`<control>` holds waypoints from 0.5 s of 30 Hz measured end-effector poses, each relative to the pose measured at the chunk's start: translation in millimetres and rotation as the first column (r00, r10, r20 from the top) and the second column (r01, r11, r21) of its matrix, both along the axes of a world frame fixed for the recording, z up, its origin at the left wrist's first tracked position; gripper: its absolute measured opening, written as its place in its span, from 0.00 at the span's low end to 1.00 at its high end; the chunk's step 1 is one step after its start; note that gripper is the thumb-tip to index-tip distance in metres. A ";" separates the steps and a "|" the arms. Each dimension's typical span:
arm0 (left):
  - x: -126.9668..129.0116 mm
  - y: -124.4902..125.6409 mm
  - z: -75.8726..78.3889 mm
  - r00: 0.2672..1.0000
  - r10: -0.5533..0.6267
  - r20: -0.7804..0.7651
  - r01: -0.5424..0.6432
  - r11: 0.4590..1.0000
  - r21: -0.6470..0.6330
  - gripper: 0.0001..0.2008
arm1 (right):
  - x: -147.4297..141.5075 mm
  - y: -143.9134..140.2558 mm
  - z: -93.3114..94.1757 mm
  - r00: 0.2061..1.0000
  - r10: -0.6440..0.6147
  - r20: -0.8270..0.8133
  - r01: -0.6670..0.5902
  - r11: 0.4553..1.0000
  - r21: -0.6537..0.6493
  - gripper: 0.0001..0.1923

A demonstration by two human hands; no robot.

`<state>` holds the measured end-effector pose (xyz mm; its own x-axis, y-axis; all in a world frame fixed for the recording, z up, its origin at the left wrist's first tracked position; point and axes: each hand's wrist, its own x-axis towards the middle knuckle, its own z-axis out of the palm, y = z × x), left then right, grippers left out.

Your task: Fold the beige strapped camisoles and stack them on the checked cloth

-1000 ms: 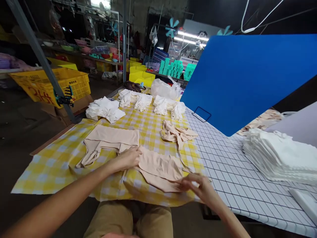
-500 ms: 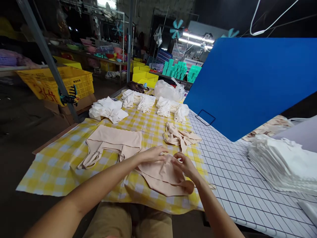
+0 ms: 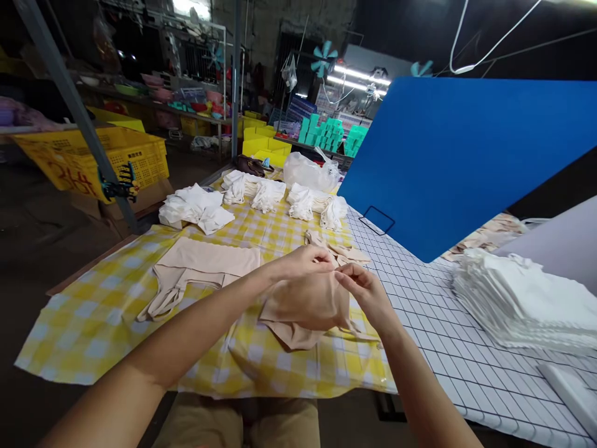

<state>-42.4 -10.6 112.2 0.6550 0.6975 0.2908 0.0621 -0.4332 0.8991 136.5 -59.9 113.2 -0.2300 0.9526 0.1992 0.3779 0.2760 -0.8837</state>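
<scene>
- Two hands (image 3: 303,260) (image 3: 368,291), mid-frame
- Three lots of beige cloth (image 3: 209,258) (image 3: 308,302) (image 3: 352,254), around mid-frame
- Two folded white bundles (image 3: 254,186) (image 3: 316,199), above centre
- One rumpled white heap (image 3: 193,205), left
- One white stack (image 3: 522,298), right
- One blue board (image 3: 461,162), upper right

A: State the colour of the gathered garment (image 3: 303,302).
B: Plain beige. The flat garment (image 3: 205,256) to its left: matching beige.
A: State the patterns on the table coverings.
B: Checked cloth (image 3: 93,336): yellow and white squares. Gridded cloth (image 3: 420,323): white ground, thin black crossing lines.
A: List solid colours.
B: Large panel (image 3: 466,162): blue. Stacked garments (image 3: 527,298) at right: white. Folded bundles (image 3: 265,194): white. Small boxes (image 3: 329,134) at rear: turquoise green. Trousers (image 3: 205,420): khaki.
A: List two-colour items.
B: Slotted crate (image 3: 152,163): yellow, red figures (image 3: 69,176) on its side.
</scene>
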 end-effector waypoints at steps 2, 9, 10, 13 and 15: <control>0.3 -4.7 7.9 1.000 -0.011 0.026 0.013 0.999 -0.053 0.11 | -5.8 -1.0 4.3 0.996 -0.009 -0.094 0.005 0.999 -0.042 0.17; -11.9 -11.1 35.5 0.953 -0.299 -0.050 0.286 0.942 -0.176 0.17 | -12.6 -6.3 21.4 0.953 0.056 -0.297 -0.124 0.969 -0.214 0.18; -15.2 -9.8 38.9 0.949 -0.313 -0.018 0.305 0.935 -0.180 0.17 | -10.6 -6.6 24.7 0.951 0.073 -0.301 -0.149 0.960 -0.236 0.17; -26.0 -4.3 46.5 0.944 -0.316 0.098 0.331 0.914 -0.236 0.14 | -3.2 -5.4 35.4 0.950 0.167 -0.262 -0.237 0.936 -0.261 0.16; -34.4 -1.8 50.7 0.939 -0.281 0.199 0.331 0.895 -0.298 0.12 | 1.3 -3.2 42.0 0.944 0.269 -0.193 -0.316 0.905 -0.284 0.16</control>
